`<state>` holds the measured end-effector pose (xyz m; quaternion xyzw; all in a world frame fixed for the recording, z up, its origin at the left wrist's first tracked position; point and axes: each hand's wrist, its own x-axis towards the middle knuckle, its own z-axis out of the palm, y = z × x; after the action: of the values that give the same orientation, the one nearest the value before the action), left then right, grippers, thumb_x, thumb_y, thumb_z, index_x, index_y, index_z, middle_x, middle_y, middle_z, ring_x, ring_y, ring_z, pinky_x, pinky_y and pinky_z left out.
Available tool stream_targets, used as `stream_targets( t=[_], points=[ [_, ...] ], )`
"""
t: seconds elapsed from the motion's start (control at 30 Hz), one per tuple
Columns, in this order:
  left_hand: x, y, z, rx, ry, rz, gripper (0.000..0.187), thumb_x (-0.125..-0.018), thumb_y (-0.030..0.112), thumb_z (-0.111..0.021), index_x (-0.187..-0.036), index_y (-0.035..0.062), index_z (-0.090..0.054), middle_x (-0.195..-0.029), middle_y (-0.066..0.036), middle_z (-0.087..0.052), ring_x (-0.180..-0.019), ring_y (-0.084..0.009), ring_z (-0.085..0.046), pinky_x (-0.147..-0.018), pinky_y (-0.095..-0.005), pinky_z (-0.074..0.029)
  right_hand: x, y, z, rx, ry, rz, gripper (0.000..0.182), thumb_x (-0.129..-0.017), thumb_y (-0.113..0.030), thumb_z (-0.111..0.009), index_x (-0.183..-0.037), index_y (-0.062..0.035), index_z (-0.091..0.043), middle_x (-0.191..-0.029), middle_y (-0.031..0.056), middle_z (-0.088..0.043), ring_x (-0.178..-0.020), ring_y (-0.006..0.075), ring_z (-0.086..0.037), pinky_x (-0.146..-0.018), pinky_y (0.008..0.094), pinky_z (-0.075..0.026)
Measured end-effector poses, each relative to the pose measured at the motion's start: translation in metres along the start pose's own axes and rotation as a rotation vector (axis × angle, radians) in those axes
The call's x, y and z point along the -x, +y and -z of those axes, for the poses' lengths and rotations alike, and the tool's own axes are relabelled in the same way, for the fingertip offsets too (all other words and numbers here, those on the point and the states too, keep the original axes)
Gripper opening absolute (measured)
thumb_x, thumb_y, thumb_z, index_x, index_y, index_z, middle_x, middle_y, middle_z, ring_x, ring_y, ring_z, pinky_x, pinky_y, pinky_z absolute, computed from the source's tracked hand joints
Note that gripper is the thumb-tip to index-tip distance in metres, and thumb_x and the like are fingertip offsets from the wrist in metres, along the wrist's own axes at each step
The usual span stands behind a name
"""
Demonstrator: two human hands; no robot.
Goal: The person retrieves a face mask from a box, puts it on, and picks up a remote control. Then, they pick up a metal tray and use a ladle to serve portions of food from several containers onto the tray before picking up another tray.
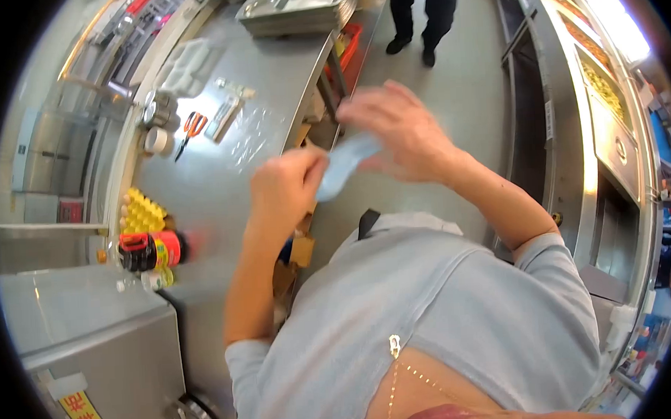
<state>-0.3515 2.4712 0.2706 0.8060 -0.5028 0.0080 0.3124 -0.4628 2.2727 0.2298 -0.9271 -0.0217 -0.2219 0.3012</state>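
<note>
My left hand (283,183) is closed on one end of a soft, light blue thing (340,168), thin and blurred by motion, whose kind I cannot tell. From that fist it stretches toward my right hand (407,135), overlapping the palm and thumb side in this view. The right hand's fingers are stretched out and smeared by movement. Both hands are raised in front of my grey shirt (443,280), above the gap between the steel table (214,162) and the floor of the aisle.
Orange-handled scissors (191,130), a yellow egg tray (144,212) and a dark sauce bottle (151,250) are on the table. Metal trays (297,20) are stacked at its far end. A person's legs (423,18) stand in the aisle. A lit food counter (605,115) runs along the right.
</note>
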Motion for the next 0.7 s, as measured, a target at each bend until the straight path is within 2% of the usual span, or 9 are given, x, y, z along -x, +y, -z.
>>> stream_targets(
  t=[0.1,0.17,0.23,0.3,0.4,0.5,0.53,0.63,0.7],
  points=[
    [-0.002,0.033,0.031,-0.067,0.056,-0.161,0.004,-0.077,0.011,-0.062,-0.078,0.0073,-0.06,-0.069,-0.009,-0.058,-0.061,-0.0269,-0.057,-0.052,-0.0324,-0.043,-0.005,-0.034,0.057,-0.055,-0.344,-0.008,0.013,-0.079,-0.016,-0.061,-0.082,-0.0044,-0.059,-0.072,0.0044,-0.058,-0.068,0.0111,-0.056,-0.056,0.0246,-0.043],
    [-0.002,0.053,0.058,-0.077,0.146,-0.235,0.009,-0.073,0.011,-0.067,-0.078,0.0073,-0.061,-0.065,-0.007,-0.057,-0.053,-0.0237,-0.055,-0.047,-0.0303,-0.041,0.0,-0.06,0.109,-0.278,-0.373,-0.178,0.014,-0.078,-0.017,-0.061,-0.076,-0.0033,-0.06,-0.065,0.0047,-0.058,-0.062,0.0099,-0.056,-0.049,0.022,-0.042],
    [-0.003,0.074,0.086,0.089,0.011,-0.235,0.013,-0.07,0.012,-0.071,-0.077,0.0055,-0.061,-0.062,-0.006,-0.057,-0.048,-0.0183,-0.052,-0.044,-0.0275,-0.039,0.007,-0.084,0.148,-0.617,-0.283,-0.371,0.02,-0.078,-0.018,-0.061,-0.07,0.0004,-0.059,-0.057,0.0041,-0.055,-0.045,0.0073,-0.05,-0.037,0.0214,-0.034],
    [-0.008,0.083,0.102,0.188,-0.094,-0.176,0.017,-0.068,0.012,-0.074,-0.075,0.0039,-0.061,-0.06,-0.004,-0.056,-0.047,-0.0126,-0.049,-0.042,-0.0247,-0.036,0.015,-0.098,0.172,-0.71,-0.163,-0.431,0.022,-0.079,-0.019,-0.061,-0.074,0.0018,-0.06,-0.061,0.0039,-0.057,-0.043,0.0067,-0.048,-0.039,0.0197,-0.035],
    [-0.015,0.077,0.112,0.234,-0.112,0.03,0.016,-0.069,0.008,-0.072,-0.07,0.0006,-0.059,-0.059,0.001,-0.055,-0.051,-0.0023,-0.045,-0.044,-0.0183,-0.033,0.034,-0.1,0.183,-0.99,0.108,-0.438,0.025,-0.084,-0.021,-0.06,-0.09,0.0026,-0.062,-0.068,-0.0009,-0.058,-0.058,0.0036,-0.05,-0.05,0.0184,-0.038],
    [-0.013,0.058,0.107,0.661,-0.127,0.103,0.011,-0.071,0.003,-0.068,-0.068,0.0005,-0.058,-0.061,0.0,-0.055,-0.054,-0.0019,-0.046,-0.046,-0.0163,-0.033,0.047,-0.107,0.193,-0.963,0.31,-0.482,0.027,-0.083,-0.022,-0.06,-0.094,0.0027,-0.061,-0.073,0.0029,-0.061,-0.063,0.006,-0.054,-0.054,0.0197,-0.042],
    [-0.012,0.063,0.106,0.913,-0.168,0.241,0.014,-0.077,0.005,-0.06,-0.064,0.0026,-0.055,-0.062,-0.002,-0.055,-0.055,-0.0081,-0.05,-0.052,-0.0218,-0.039,0.05,-0.107,0.195,-0.97,0.352,-0.511,0.026,-0.083,-0.021,-0.06,-0.095,0.0026,-0.061,-0.074,0.0039,-0.061,-0.064,0.0068,-0.055,-0.054,0.0204,-0.042],
    [-0.019,0.063,0.088,1.297,-0.003,-0.053,0.022,-0.083,0.011,-0.054,-0.062,0.0041,-0.053,-0.064,-0.004,-0.054,-0.055,-0.0167,-0.053,-0.058,-0.0323,-0.044,0.052,-0.116,0.193,-0.93,0.546,-0.602,0.024,-0.083,-0.019,-0.06,-0.095,0.0021,-0.06,-0.076,0.0056,-0.061,-0.065,0.0088,-0.056,-0.053,0.0218,-0.043],
    [-0.014,0.053,0.094,1.774,-0.287,-0.222,0.031,-0.086,0.02,-0.051,-0.058,0.0065,-0.048,-0.056,-0.005,-0.049,-0.051,-0.0192,-0.049,-0.06,-0.0367,-0.045,0.052,-0.13,0.195,-0.864,0.72,-0.663,0.022,-0.082,-0.017,-0.06,-0.093,0.0017,-0.06,-0.076,0.0061,-0.061,-0.065,0.01,-0.057,-0.054,0.0226,-0.045]
  ],
)
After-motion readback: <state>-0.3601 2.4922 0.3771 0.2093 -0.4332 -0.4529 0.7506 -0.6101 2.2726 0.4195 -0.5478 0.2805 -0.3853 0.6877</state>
